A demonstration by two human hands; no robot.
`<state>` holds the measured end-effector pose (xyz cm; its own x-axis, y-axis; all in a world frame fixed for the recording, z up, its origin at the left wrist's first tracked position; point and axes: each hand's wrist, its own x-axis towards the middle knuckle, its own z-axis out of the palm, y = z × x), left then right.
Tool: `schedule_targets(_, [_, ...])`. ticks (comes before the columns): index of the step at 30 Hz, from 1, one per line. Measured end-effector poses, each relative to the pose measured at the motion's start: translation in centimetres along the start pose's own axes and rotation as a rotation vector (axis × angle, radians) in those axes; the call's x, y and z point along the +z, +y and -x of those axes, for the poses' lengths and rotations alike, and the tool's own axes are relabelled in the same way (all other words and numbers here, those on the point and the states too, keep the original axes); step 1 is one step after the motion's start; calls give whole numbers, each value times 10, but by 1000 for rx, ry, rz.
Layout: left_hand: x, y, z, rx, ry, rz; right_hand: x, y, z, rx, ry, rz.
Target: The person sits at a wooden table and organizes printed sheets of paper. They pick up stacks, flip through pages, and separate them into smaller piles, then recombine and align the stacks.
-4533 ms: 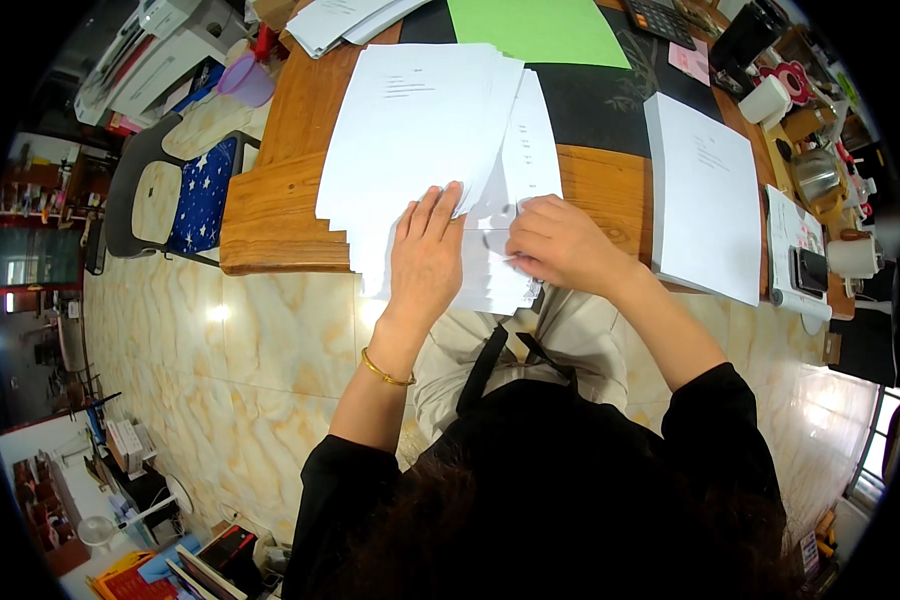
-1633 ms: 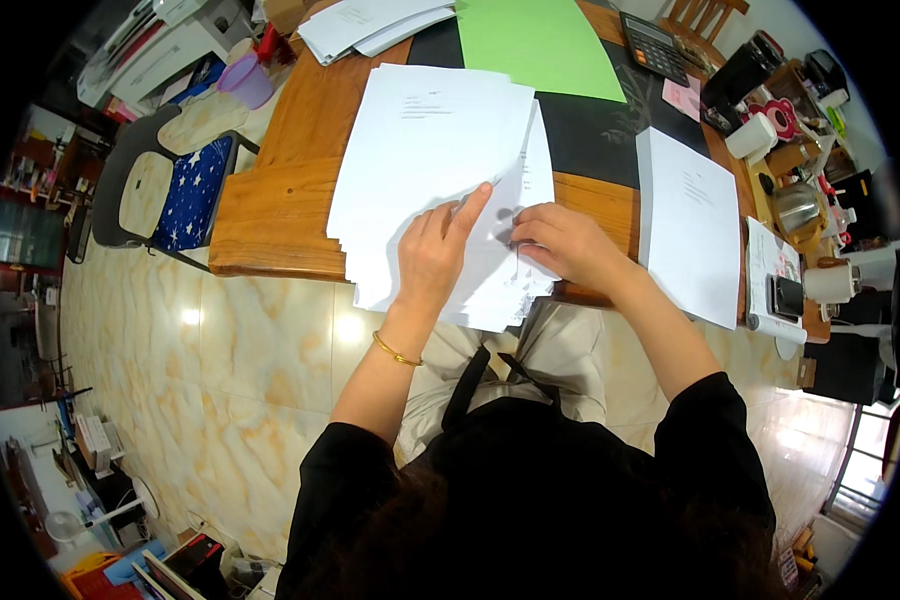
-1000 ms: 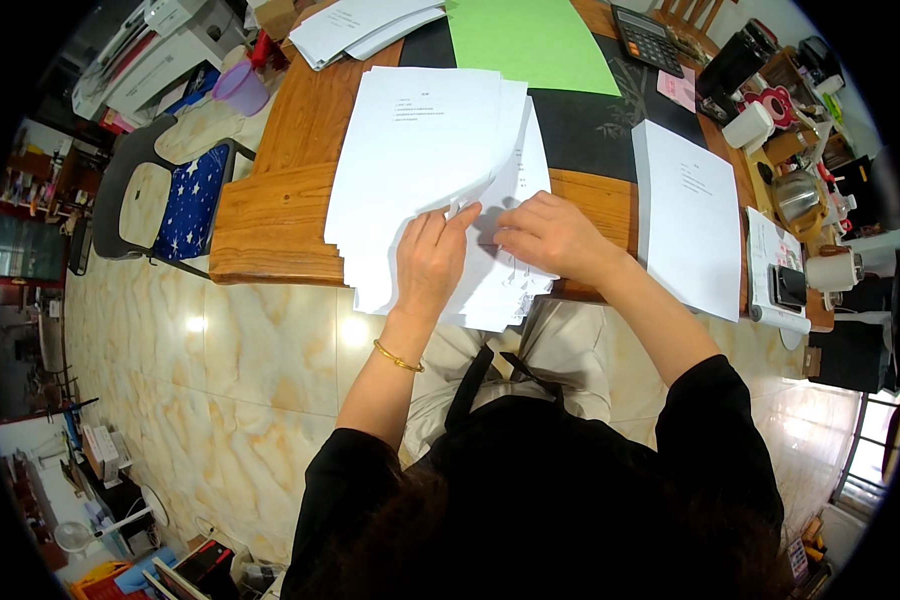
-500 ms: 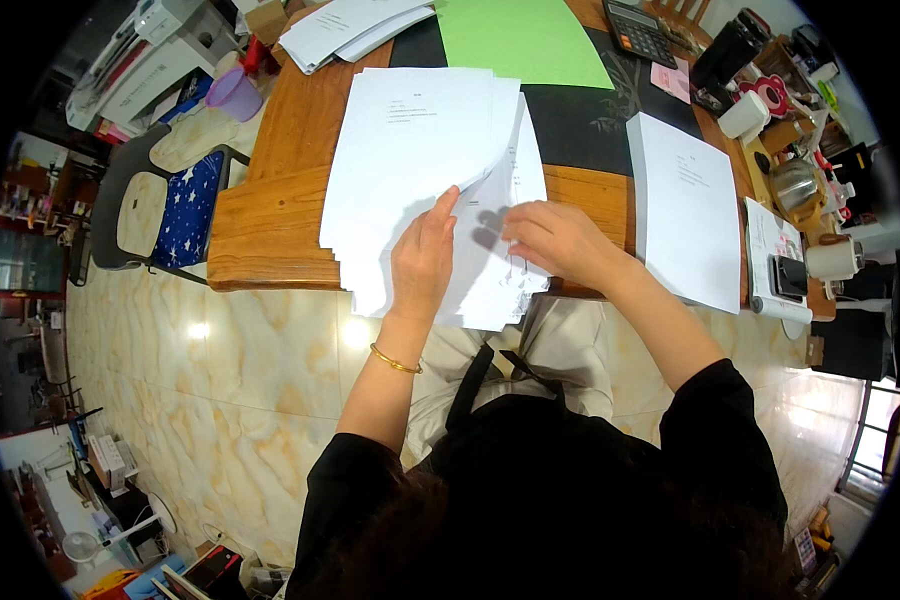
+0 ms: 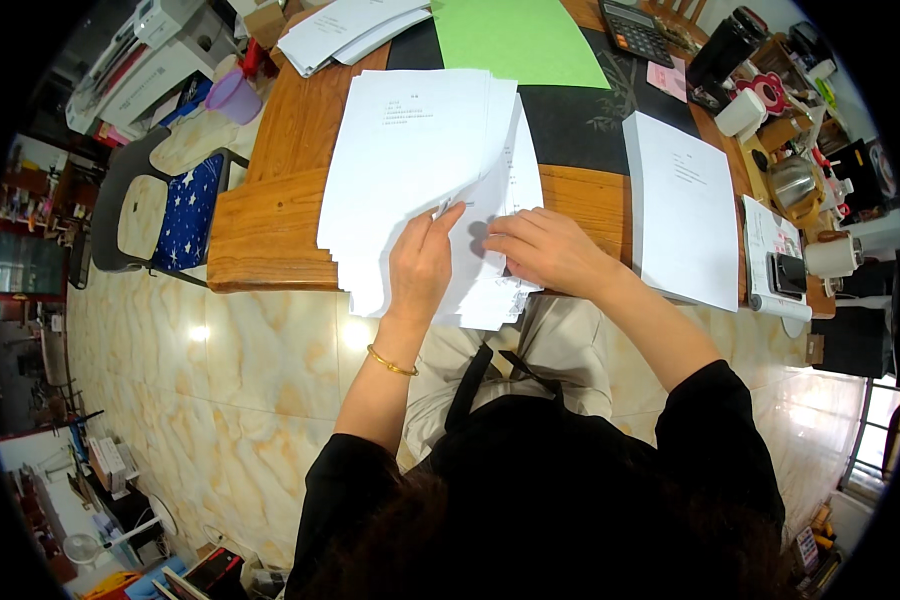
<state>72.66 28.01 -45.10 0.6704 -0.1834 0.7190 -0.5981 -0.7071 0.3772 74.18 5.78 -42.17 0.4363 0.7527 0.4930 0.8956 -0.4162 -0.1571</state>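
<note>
A thick, unevenly layered stack of white printed sheets [image 5: 395, 165] lies in front of me, its near edge jutting past the table edge over my lap. My left hand [image 5: 420, 260], with a gold bangle at the wrist, is closed on the lifted right edge of the top sheets, which curl up toward the left. Beneath the curl, more printed pages show. My right hand [image 5: 550, 248] hovers low over the right part of the stack, fingers bunched together; whether a page is between them is hidden. Farther right lies a neat, thick paper stack [image 5: 682, 215].
On the wooden table [image 5: 270, 225] are a green sheet [image 5: 515, 40], more papers [image 5: 345, 30], a calculator [image 5: 635, 32] and a black flask [image 5: 735, 45]. A kettle [image 5: 795, 185] stands at the right. A chair [image 5: 185, 215] and purple bin [image 5: 234, 96] are left.
My left hand has drawn slightly down with the lifted sheet edge, which now curls more. My right hand has moved a little left and its fingers have come together.
</note>
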Motion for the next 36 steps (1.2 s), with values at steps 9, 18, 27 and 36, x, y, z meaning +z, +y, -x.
schedule_targets(9, [-11,12,6,34,-55,-48,-4,-1,-11,60,-60,-114])
schedule_targets(18, [-20,17,5,66,-138,51,-7,-11,-8,167,152,-206])
schedule_targets(27, [-6,28,0,83,-69,-12,17,-27,4,300,375,-211])
schedule_targets(36, [8,35,-4,0,0,63,8,-30,11,261,324,-160])
